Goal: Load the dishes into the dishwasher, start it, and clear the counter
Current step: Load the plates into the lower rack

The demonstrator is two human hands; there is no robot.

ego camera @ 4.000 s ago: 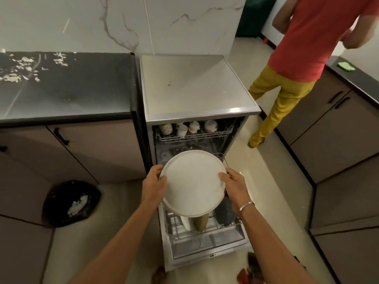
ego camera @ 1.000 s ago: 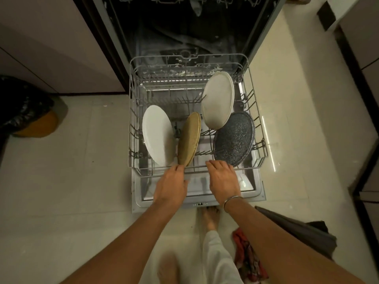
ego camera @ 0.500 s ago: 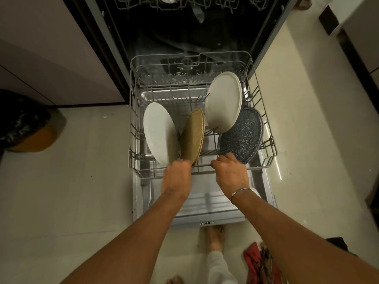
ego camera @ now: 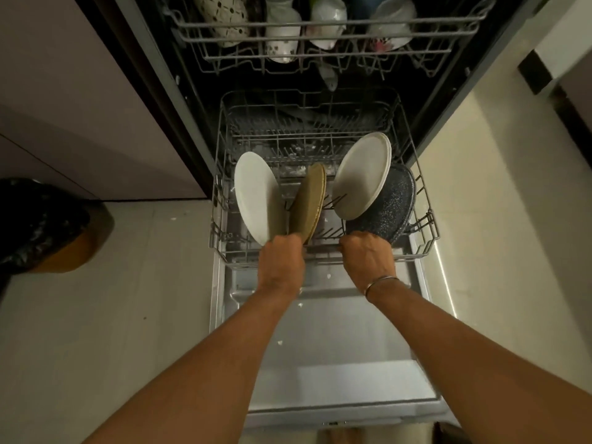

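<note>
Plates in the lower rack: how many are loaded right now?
4 in the lower rack: white plate at left, tan plate in the middle, cream plate at right, dark speckled plate partly covered by it. Others could be hidden.

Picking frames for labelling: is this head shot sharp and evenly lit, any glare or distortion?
Head view: dim, warm light; lower rack and plates sharp; a glare streak on the floor right of the door; wide-angle bowing at the edges.
</note>
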